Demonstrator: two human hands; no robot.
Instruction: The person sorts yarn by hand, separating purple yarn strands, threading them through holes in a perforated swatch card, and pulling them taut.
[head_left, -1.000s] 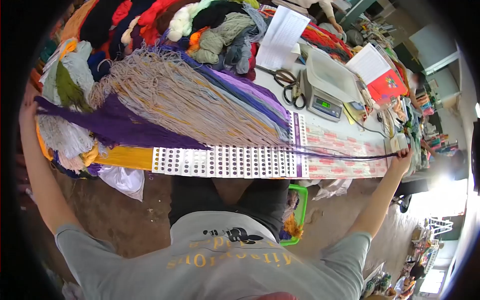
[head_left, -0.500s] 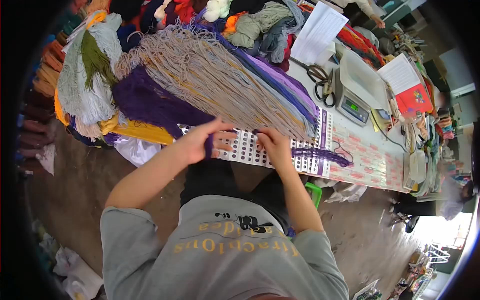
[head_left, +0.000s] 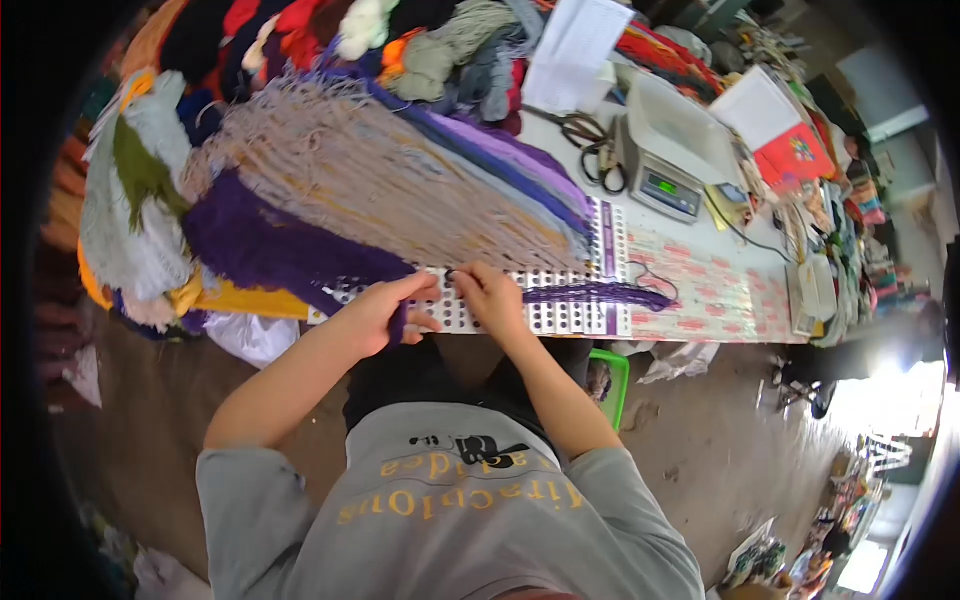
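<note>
Dark purple yarn [head_left: 290, 240] lies along the near edge of the table, and part of it hangs down through my left hand [head_left: 385, 315], whose fingers curl round it. Close by on the right, my right hand [head_left: 488, 300] pinches a dark purple strand between thumb and finger, above the white card with rows of holes [head_left: 560, 318]. From there a thin purple bundle [head_left: 610, 292] runs rightward and ends in a loose loop. Behind both hands spreads a wide layer of beige-grey yarn [head_left: 350, 160], bordered by blue and lilac yarn [head_left: 510, 160].
Scissors [head_left: 600, 160] lie beside a digital scale [head_left: 668, 190] with a clear tray. Papers [head_left: 577, 50] and a red booklet [head_left: 795, 155] stand behind. Coloured skeins [head_left: 150, 190] pile up at the left. Under the table edge is a green basket [head_left: 622, 385].
Both hands came in from far apart, where they held the purple yarn stretched, to close together at the table's near edge. The bundle's right end now lies on the table.
</note>
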